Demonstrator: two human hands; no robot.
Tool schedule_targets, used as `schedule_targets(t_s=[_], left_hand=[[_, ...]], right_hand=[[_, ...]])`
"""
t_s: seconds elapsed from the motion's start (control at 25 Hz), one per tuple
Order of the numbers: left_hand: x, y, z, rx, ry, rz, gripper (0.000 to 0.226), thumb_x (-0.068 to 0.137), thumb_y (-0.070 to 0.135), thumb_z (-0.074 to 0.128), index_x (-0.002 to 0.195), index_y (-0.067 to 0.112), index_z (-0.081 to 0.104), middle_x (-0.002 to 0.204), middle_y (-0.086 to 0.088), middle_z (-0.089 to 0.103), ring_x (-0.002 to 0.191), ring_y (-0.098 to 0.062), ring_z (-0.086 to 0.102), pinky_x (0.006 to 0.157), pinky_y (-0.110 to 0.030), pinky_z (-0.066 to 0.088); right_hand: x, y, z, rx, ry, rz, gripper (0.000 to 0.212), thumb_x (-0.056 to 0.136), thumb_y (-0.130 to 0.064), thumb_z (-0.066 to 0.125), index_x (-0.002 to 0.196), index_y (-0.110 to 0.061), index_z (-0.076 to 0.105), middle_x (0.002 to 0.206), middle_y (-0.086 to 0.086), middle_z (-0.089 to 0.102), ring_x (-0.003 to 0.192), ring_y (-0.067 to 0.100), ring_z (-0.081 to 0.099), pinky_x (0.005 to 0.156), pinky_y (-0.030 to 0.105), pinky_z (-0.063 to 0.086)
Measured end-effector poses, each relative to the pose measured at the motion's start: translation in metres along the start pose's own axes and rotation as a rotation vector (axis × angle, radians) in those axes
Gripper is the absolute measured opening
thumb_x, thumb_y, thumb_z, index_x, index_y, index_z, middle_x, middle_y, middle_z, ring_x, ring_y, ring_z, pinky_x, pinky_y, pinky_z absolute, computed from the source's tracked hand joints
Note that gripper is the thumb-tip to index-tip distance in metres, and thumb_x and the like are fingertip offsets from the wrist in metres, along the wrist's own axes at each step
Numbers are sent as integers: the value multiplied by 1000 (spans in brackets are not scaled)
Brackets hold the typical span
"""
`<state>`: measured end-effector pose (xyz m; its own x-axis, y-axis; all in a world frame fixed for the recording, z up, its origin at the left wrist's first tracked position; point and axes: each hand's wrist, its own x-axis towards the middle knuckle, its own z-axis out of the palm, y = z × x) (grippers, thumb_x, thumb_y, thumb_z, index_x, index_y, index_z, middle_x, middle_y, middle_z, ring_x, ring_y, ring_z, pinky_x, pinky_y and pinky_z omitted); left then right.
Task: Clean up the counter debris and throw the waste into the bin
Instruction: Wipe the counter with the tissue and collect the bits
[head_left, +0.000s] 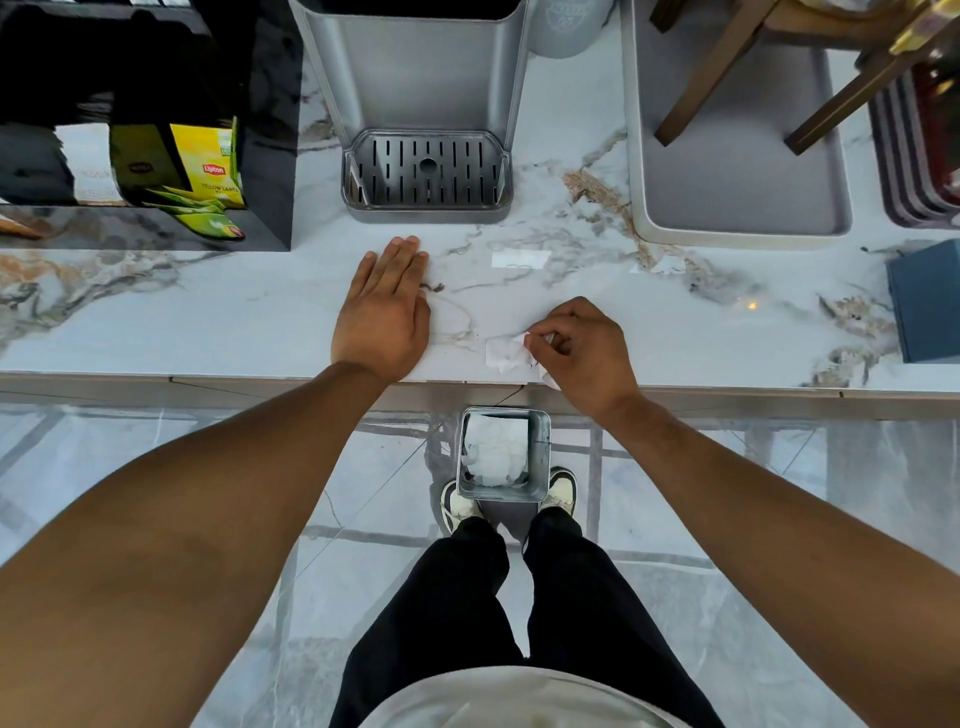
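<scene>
My left hand (385, 306) lies flat, palm down, on the marble counter (218, 317) with its fingers together, holding nothing. My right hand (582, 348) is near the counter's front edge, its fingers pinched on a crumpled white tissue (503, 353) that rests on the counter. Small dark specks of debris (434, 287) lie beside my left fingertips. A square metal bin (541, 452) stands on the floor below the counter edge, between my feet, with white waste paper (491, 452) inside.
A grey dispenser with a slotted drip tray (427, 176) stands behind my left hand. A black rack holding yellow tea boxes (213, 166) is at the left. A grey tray (737, 208) with wooden legs sits at the right, and a blue box (924, 306) at the far right.
</scene>
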<state>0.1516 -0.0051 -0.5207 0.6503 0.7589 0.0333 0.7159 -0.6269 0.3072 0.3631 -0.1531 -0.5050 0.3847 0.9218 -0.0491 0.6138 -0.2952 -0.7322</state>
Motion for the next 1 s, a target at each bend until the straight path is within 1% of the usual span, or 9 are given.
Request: schedule_targets(t_s=[0.08,0.2,0.32,0.4,0.48,0.6,0.72,0.84,1.0], left_hand=[[0,0,0,2,4,-1,55,101,27,25,150,5,38,162,-11,32,153,-22,23,127,-44,16],[-1,0,1,4,12,-1,54,101,26,27,149,4,40,161,-11,33,152,-23,24,126,-45,17],[-1,1,2,3,8,-2,54,101,26,27,149,4,39,161,-11,33,152,-23,24,127,-44,17],[-1,0,1,0,4,-6,54,101,26,26,149,5,39,162,-11,33,153,-23,23,127,-45,16],[-1,0,-1,-2,2,-5,54,101,26,26,150,4,38,162,-12,32,153,-23,23,126,-45,17],[-2,1,-3,-17,-2,4,53,101,23,29,150,3,38,162,-12,31,153,-25,23,126,-45,16],[-2,0,-3,-27,2,9,52,101,20,30,150,3,38,162,-12,31,153,-24,23,127,-45,16],[-2,-2,-2,-37,10,13,51,100,18,33,149,4,40,162,-11,32,153,-24,24,127,-44,16],[-2,-3,-1,-43,11,11,50,101,17,34,149,4,41,161,-11,33,153,-24,24,126,-44,17]], right_hand=[[-11,1,0,6,-9,-14,2,85,-11,76,84,-10,78,91,4,61,65,11,59,67,7,43],[-25,2,-4,9,-48,-48,4,84,-8,77,87,-9,79,92,5,62,64,11,59,68,9,44],[-51,7,-10,-5,-188,-63,4,84,-8,77,87,-9,79,94,2,61,64,6,56,68,13,46],[-66,5,-11,7,-261,-34,4,83,-7,78,85,-11,79,91,0,60,63,3,56,67,10,43],[-63,-2,-12,46,-182,-6,6,81,-5,79,83,-11,79,87,0,60,62,3,57,64,8,42],[-21,-20,-10,91,25,20,4,82,-9,79,84,-13,79,88,4,62,63,8,58,66,14,49],[38,-35,-4,42,173,32,4,85,-13,75,86,-13,79,93,6,63,70,5,57,72,3,41],[78,-35,3,-45,201,93,9,88,-15,71,90,-11,78,101,12,62,77,12,61,72,-1,34],[72,-17,4,-134,127,62,11,90,-18,70,92,-12,79,99,10,64,78,14,62,73,5,36]])
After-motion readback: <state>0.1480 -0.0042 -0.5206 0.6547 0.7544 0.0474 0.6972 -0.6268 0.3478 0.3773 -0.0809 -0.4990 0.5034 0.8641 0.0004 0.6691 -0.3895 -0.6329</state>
